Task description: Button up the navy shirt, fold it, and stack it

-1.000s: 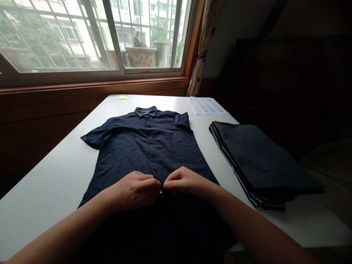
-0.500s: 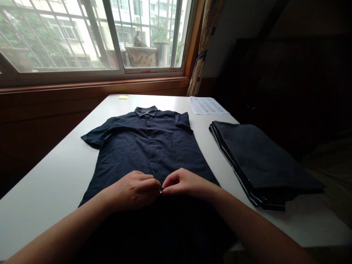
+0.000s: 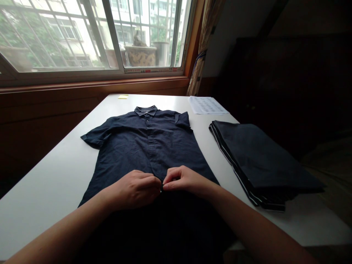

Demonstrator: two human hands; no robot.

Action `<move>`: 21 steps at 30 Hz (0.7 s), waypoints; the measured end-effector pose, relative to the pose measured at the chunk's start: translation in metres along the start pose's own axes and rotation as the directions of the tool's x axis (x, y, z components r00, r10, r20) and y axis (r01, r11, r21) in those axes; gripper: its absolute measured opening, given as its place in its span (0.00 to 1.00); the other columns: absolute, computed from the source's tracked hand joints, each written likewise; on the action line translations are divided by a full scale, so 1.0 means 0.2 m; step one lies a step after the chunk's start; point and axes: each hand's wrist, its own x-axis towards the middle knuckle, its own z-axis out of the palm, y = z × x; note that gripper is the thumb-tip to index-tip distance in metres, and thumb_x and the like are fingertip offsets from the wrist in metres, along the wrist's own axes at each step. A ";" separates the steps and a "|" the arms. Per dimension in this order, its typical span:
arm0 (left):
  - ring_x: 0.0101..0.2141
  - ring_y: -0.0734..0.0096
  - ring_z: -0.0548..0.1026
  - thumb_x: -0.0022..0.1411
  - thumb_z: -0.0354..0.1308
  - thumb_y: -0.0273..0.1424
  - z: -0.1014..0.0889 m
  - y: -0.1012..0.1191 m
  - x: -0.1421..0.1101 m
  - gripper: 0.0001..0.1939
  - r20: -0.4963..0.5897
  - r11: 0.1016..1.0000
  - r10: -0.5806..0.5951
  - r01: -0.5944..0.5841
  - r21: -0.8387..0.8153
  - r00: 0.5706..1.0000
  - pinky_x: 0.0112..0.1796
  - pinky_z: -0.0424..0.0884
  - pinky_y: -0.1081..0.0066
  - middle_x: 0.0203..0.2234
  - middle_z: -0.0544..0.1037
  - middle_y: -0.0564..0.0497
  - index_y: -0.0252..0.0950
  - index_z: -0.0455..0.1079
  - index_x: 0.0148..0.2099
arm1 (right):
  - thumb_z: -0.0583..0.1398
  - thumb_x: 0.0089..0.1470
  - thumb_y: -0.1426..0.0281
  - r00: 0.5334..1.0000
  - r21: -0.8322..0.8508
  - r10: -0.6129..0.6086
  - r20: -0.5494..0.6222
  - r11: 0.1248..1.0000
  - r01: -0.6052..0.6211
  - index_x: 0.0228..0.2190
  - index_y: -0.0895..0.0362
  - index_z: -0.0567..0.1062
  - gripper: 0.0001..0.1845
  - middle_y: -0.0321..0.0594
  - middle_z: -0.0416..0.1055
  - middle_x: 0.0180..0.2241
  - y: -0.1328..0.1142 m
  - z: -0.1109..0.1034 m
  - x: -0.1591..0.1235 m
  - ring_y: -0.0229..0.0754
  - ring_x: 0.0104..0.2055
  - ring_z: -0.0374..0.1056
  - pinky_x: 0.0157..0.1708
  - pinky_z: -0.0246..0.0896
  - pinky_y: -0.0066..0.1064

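A dark navy short-sleeved shirt (image 3: 126, 146) lies face up on the white table (image 3: 52, 176), its collar pointing toward the window. Both hands meet at its front placket, low on the body of the shirt. My left hand (image 3: 139, 189) is closed, its fingertips pinching the placket edge beside a small shiny spot, probably a button. Close against it on the right, my right hand (image 3: 183, 179) pinches the same placket between thumb and forefinger. The cloth held in the fingertips is mostly hidden, and the shirt's lower part fades into shadow.
Folded dark garments with white-striped edges (image 3: 258, 157) lie in a stack at the right of the table. Printed paper sheets (image 3: 208, 105) rest at the far right corner, and a yellow note (image 3: 123, 96) at the far left. Beyond is a barred window (image 3: 148, 36) with a tied curtain (image 3: 200, 55).
My right hand has shifted up very slightly at the placket, its fingers still pinched. My left hand stays almost in place, and the shirt lies as before.
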 end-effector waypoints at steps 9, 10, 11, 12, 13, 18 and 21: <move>0.26 0.75 0.72 0.68 0.54 0.28 0.00 -0.01 -0.01 0.05 0.008 1.000 0.007 -0.007 -0.001 1.000 0.29 0.66 0.76 0.29 0.75 0.51 0.36 0.70 0.45 | 0.70 0.48 0.60 0.998 0.055 0.052 0.018 0.997 -0.053 0.31 0.57 0.84 0.14 0.36 0.73 0.29 -0.01 0.01 0.00 0.37 0.31 0.65 0.33 0.57 0.28; 0.26 0.75 0.72 0.68 0.54 0.28 0.00 -0.01 -0.01 0.05 0.015 1.000 0.008 -0.008 0.006 1.000 0.29 0.65 0.76 0.28 0.75 0.52 0.36 0.70 0.45 | 0.70 0.48 0.59 0.999 0.060 0.050 0.014 0.997 -0.051 0.31 0.57 0.84 0.14 0.36 0.73 0.29 -0.01 0.01 0.00 0.37 0.31 0.65 0.32 0.57 0.28; 0.26 0.76 0.72 0.68 0.54 0.29 0.00 -0.01 -0.01 0.05 0.017 1.000 0.011 -0.011 0.013 1.000 0.28 0.65 0.75 0.28 0.75 0.52 0.36 0.70 0.45 | 0.70 0.47 0.59 0.999 0.064 0.049 0.009 0.997 -0.050 0.31 0.58 0.84 0.14 0.36 0.74 0.29 -0.01 0.01 0.00 0.37 0.31 0.65 0.32 0.57 0.28; 0.25 0.76 0.71 0.68 0.55 0.29 0.00 -0.01 -0.01 0.05 0.017 1.000 0.014 -0.015 0.019 1.000 0.28 0.65 0.75 0.28 0.74 0.52 0.36 0.70 0.46 | 0.70 0.47 0.59 0.999 0.067 0.049 0.005 0.997 -0.049 0.31 0.58 0.84 0.15 0.36 0.74 0.28 -0.01 0.01 0.00 0.37 0.31 0.65 0.32 0.57 0.28; 0.25 0.76 0.71 0.68 0.55 0.29 0.00 -0.01 -0.01 0.05 0.013 0.999 0.021 -0.021 0.024 1.000 0.28 0.65 0.75 0.28 0.74 0.52 0.36 0.69 0.46 | 0.70 0.47 0.59 0.999 0.069 0.048 0.003 0.996 -0.048 0.30 0.58 0.84 0.14 0.36 0.74 0.28 0.00 0.01 0.00 0.37 0.31 0.65 0.33 0.57 0.28; 0.26 0.76 0.72 0.68 0.55 0.28 0.00 -0.02 -0.01 0.06 0.004 0.999 0.025 -0.025 0.026 1.000 0.28 0.65 0.75 0.29 0.75 0.52 0.36 0.69 0.46 | 0.70 0.48 0.60 0.999 0.061 0.032 -0.024 0.998 -0.030 0.30 0.58 0.84 0.13 0.36 0.75 0.28 0.00 0.02 0.00 0.38 0.33 0.67 0.35 0.58 0.29; 0.27 0.76 0.73 0.68 0.56 0.28 0.00 -0.02 -0.01 0.07 -0.016 1.000 0.011 -0.011 0.014 1.000 0.29 0.66 0.75 0.29 0.75 0.52 0.37 0.69 0.47 | 0.70 0.47 0.60 0.998 0.058 0.038 -0.047 0.998 -0.035 0.29 0.58 0.84 0.13 0.36 0.75 0.28 0.00 0.02 0.00 0.39 0.33 0.67 0.35 0.58 0.29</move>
